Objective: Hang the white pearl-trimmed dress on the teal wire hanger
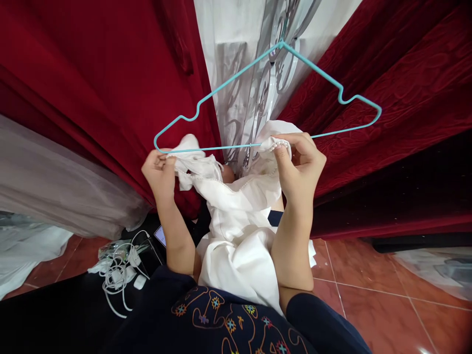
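A white dress [239, 201] with a line of small beads along its neckline lies bunched over my lap. My left hand [161, 169] pinches the dress's left edge, right by the lower left corner of a light blue hanger [236, 76]. My right hand [300, 160] grips the beaded edge on the other side between thumb and fingers, close to the hanger's bottom bar. Spread between both hands, the neckline faces upward. The hanger's bar passes across the top of the cloth; whether any fabric loops round it I cannot tell. Its hook is hard to make out.
Dark red curtains [110, 73] hang on both sides, with a silver scrollwork frame [267, 93] between them. Tangled white cables [116, 275] lie on a black surface [55, 312] at left, near a phone [160, 236]. Red tiles [372, 300] cover the floor.
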`<state>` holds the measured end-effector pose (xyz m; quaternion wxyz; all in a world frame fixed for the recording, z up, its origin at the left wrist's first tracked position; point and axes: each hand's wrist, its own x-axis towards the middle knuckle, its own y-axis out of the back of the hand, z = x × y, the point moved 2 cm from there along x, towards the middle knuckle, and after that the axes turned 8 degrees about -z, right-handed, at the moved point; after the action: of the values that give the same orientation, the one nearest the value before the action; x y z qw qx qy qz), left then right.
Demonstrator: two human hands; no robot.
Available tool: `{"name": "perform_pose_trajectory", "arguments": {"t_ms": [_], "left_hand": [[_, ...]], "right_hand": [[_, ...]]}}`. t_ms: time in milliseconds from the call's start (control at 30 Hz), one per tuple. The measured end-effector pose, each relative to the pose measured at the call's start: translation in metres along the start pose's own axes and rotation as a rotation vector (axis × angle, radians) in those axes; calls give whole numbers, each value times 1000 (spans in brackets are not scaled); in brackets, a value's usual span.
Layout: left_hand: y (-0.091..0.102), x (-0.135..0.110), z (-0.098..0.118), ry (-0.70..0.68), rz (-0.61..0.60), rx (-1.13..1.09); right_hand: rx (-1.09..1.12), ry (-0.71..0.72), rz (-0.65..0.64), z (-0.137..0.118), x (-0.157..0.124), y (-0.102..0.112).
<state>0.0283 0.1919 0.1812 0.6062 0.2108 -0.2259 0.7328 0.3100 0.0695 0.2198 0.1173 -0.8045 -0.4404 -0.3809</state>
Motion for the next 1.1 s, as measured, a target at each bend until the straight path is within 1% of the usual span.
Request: {"name": "perform_pose_trajectory", "arguments": {"t_ms": [67,167,200,233,267,300,367,467,533,600,667,700,733,767,800,833,867,900,933,967,1033,1067,1100], "left_hand": [[7,15,21,-91,91,60],[6,35,69,-152,103,95],[3,41,85,-151,60,128],[0,46,100,-183,48,174],[-5,51,113,-207,7,205],[-10,55,122,-231,-44,234],[-26,63,131,-282,-147,250],[-53,71,130,-361,-257,227],[-69,67,127,-389,-317,227],[-79,50,127,-404,-395,205],[-80,23,131,-419,-439,86],[-76,8,131,-411,-369,-40],[-74,-7,129,-372,-360,-160],[-74,-21,123,-254,-471,-222],[-76,-33,116,-140,-618,-234],[-80,-44,106,17,-777,-211],[-85,-53,95,174,-892,-166],[-91,-60,85,299,-925,-136],[-99,-65,77,391,-879,-155],[-106,-68,72,429,-771,-228],[-123,-72,71,380,-531,-505],[-131,-74,74,355,-456,-647],[-138,-76,77,340,-413,-757]], "right_hand": [[9,10,10,1,-1,-1],[16,18,26,1,-2,-3],[13,21,35,2,-2,-4],[7,27,45,2,-2,-5],[-1,37,55,2,-2,-6],[-7,46,61,2,-2,-8],[-10,63,62,3,-3,-12],[-9,58,66,3,-5,-15],[-24,44,80,1,-7,-15],[-42,39,92,-2,-8,-14],[-55,43,97,-5,-8,-13],[-59,43,96,-6,-9,-13],[-63,41,93,-7,-9,-13],[-69,38,89,-7,-8,-13],[-76,33,86,-7,-8,-12],[-82,31,82,-7,-8,-12],[-84,31,81,-7,-8,-12],[-82,36,81,-7,-8,-12],[-79,43,84,-8,-8,-13],[-73,51,88,-9,-8,-13],[-57,59,98,-10,-10,-14],[-44,59,102,-11,-12,-14],[-29,60,107,-11,-14,-13]]}}
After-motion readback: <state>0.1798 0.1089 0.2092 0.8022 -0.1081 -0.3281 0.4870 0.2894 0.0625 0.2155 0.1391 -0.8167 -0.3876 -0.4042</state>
